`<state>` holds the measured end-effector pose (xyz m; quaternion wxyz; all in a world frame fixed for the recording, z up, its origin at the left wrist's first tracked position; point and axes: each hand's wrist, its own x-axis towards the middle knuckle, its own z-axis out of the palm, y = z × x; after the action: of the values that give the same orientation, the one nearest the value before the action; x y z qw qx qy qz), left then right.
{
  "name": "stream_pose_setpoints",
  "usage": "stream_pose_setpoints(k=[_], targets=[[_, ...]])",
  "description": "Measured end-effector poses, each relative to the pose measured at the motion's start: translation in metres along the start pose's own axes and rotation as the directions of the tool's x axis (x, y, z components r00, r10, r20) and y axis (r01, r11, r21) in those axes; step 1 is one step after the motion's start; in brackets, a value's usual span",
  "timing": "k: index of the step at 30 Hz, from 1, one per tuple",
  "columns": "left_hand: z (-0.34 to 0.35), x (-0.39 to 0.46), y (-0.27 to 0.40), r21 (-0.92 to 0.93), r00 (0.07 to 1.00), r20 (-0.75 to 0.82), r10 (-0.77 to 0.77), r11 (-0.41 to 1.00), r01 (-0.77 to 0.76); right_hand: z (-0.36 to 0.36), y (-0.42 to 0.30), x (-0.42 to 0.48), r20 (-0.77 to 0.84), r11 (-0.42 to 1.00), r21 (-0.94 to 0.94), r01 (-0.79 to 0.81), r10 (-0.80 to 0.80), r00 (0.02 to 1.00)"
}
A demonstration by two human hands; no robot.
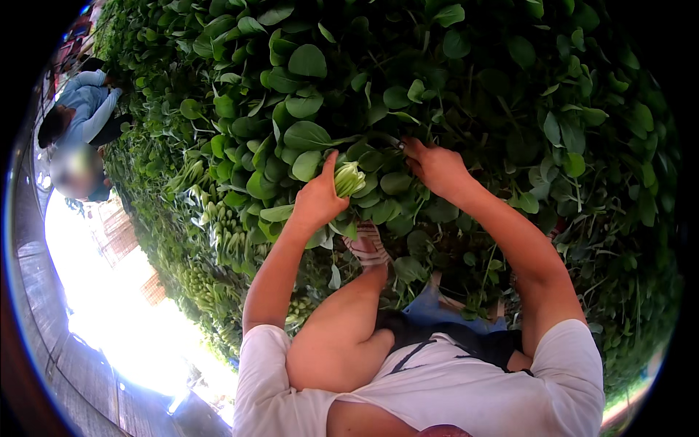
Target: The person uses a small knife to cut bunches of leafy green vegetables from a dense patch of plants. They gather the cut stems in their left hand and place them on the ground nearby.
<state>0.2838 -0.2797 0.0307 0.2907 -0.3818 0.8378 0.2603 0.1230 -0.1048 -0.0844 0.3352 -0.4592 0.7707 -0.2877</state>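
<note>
A bunch of leafy green plants [349,179] is gripped in my left hand [322,196], its pale cut stem ends pointing right and its leaves lying to the left. My right hand [434,166] is to the right of the bunch, over the dark foliage, its fingers curled. Something small and shiny shows at its fingertips; I cannot tell what it is. Round-leaved greens [307,61] spread around and beyond both hands.
Bundled greens with pale stems [224,226] lie to the left. My sandalled foot [368,246] is below my left hand, with blue material [428,311] by my legs. Two other people [82,109] [79,172] are at the far left, beside the greens.
</note>
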Motion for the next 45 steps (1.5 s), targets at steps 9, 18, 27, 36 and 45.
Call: stream_pose_setpoints(k=[9,18,27,36,45], targets=[[0.007,0.007,-0.019,-0.132,0.999,-0.013,0.032,0.991,-0.033,0.034,-0.003,0.015,-0.069,0.911,-0.41,0.041,-0.076,0.995],[0.005,-0.033,-0.013,-0.104,0.966,-0.161,0.202,0.97,-0.22,-0.016,0.001,0.022,0.021,0.831,0.477,-0.286,0.315,0.949],[-0.009,-0.052,0.003,-0.157,0.93,-0.205,0.306,0.927,-0.34,-0.058,-0.058,0.038,0.179,0.435,0.872,-0.224,0.142,0.973],[-0.061,-0.063,0.022,-0.429,0.933,-0.306,0.187,0.848,-0.311,-0.086,-0.085,0.028,-0.114,0.677,0.735,0.024,0.088,0.99],[-0.086,-0.053,0.042,-0.236,0.923,-0.287,0.256,0.915,-0.327,-0.081,-0.093,0.027,-0.121,0.576,0.815,0.064,0.062,0.991]])
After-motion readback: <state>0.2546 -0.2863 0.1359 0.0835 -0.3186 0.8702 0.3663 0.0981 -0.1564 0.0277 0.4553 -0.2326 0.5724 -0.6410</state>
